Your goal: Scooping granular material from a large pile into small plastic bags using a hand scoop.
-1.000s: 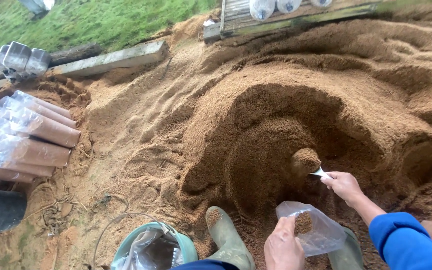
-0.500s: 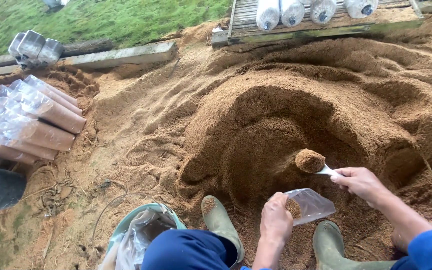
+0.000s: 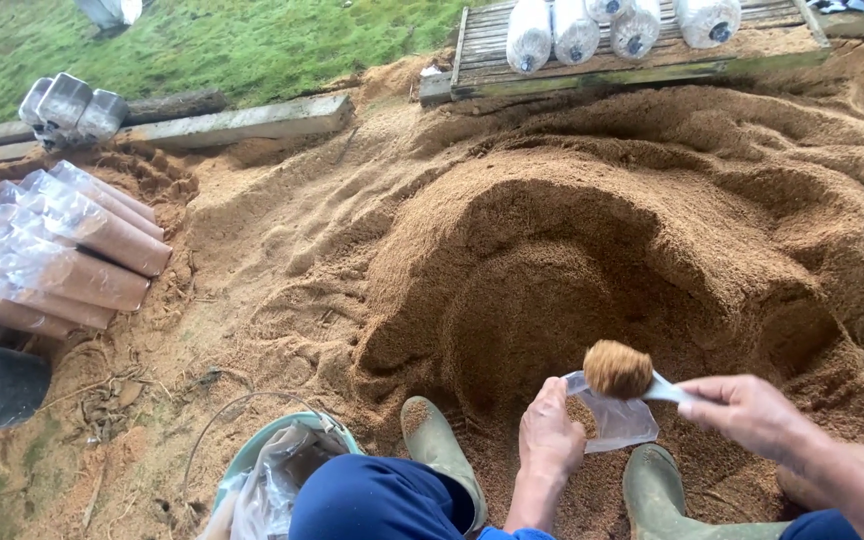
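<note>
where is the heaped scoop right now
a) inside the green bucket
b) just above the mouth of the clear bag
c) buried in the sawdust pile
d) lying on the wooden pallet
b: the right hand holds the heaped scoop just over the clear bag that the left hand holds open.

Left hand point(image 3: 549, 432): raised from the lower frame edge, back of hand facing the camera, fingers curled closed in a pinch grip. Right hand point(image 3: 747, 412): enters from the lower right, forearm angled up and leftward, fingers folded closed, thumb on top. Both hands sit near each other, not touching.
</note>
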